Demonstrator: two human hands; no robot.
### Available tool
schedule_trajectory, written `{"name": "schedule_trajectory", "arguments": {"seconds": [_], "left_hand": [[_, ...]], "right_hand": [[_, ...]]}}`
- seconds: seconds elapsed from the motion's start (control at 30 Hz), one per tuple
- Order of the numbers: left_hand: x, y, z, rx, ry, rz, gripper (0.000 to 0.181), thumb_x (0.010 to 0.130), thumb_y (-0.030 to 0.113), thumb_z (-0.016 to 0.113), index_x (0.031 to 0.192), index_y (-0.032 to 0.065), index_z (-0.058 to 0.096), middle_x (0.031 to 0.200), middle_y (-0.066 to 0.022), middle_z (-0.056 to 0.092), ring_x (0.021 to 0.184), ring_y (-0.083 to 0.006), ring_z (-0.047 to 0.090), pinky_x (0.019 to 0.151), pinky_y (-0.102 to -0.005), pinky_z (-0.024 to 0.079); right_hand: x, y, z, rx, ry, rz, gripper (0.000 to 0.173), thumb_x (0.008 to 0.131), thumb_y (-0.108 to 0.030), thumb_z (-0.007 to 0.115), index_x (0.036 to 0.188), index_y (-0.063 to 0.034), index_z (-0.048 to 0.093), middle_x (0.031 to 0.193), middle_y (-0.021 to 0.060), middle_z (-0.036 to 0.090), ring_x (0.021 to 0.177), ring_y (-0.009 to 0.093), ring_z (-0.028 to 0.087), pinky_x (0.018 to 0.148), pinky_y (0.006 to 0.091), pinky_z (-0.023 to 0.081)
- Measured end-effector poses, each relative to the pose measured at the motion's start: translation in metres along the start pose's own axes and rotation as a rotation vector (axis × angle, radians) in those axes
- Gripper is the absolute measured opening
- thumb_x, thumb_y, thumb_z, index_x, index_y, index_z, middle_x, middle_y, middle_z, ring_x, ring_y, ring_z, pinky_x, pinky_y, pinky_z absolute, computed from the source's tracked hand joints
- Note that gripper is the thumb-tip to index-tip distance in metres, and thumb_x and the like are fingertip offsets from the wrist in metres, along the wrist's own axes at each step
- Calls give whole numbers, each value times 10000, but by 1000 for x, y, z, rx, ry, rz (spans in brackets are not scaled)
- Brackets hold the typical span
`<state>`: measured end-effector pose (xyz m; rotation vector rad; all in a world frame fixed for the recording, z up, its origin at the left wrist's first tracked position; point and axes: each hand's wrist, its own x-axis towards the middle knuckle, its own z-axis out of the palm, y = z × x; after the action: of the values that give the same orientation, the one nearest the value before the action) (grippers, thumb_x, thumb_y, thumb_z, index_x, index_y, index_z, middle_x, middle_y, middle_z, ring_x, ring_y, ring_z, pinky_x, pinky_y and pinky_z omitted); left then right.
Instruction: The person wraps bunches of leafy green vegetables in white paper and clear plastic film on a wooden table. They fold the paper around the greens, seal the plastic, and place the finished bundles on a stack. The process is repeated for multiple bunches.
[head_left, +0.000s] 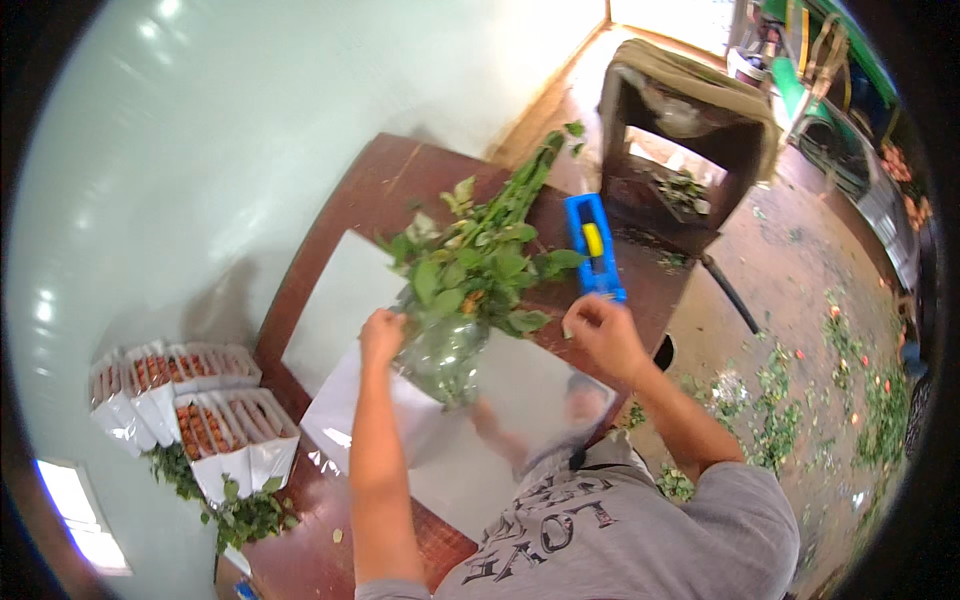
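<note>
A bunch of leafy green stems (480, 262) lies across the table, cut ends pointing away from me. Clear plastic wrap (446, 360) covers its near end, where the flower heads cannot be made out. My left hand (382, 337) is closed on the edge of the wrap at the bunch's left side. Just in front of a blue tape dispenser (594, 247) with a yellow core, my right hand (606, 337) has its fingers curled together. Something small and pale may be at its fingertips, too blurred to tell. Glossy white sheets (465, 480) lie beneath the bunch.
The reddish-brown table (405, 169) stands by a pale green wall. At left are several white-wrapped flower bunches (225, 427) with orange-red blooms. A dark frame draped with cloth (690, 75) stands beyond the dispenser. Leaves and petals (780, 405) litter the floor at right.
</note>
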<state>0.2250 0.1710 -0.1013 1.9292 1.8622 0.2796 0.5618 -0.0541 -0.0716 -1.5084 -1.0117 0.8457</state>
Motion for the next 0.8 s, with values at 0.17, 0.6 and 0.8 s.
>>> {"name": "schedule_trajectory", "arguments": {"seconds": [0.17, 0.6, 0.8], "left_hand": [[-1, 8, -18, -485, -18, -101, 226, 978, 209, 506, 966, 10, 611, 650, -83, 644, 440, -142, 538, 398, -278, 409], [-109, 118, 35, -785, 19, 301, 189, 983, 198, 557, 1051, 38, 632, 798, -39, 657, 623, -75, 570, 518, -222, 454], [-166, 172, 128, -1025, -674, 22, 258, 910, 290, 688, 1031, 66, 655, 892, -43, 696, 733, -98, 625, 618, -258, 517]], "right_hand": [[51, 7, -83, -140, 201, 188, 211, 855, -179, 711, 940, 11, 679, 752, 67, 646, 638, 145, 592, 583, 311, 485], [-6, -11, -62, -74, -49, 496, 183, 825, -188, 714, 821, -7, 692, 643, 45, 590, 508, 128, 494, 441, 320, 367], [-196, -1, -51, 190, 5, 597, 168, 904, -176, 663, 884, -10, 681, 717, -9, 631, 585, 51, 500, 508, 229, 380]]}}
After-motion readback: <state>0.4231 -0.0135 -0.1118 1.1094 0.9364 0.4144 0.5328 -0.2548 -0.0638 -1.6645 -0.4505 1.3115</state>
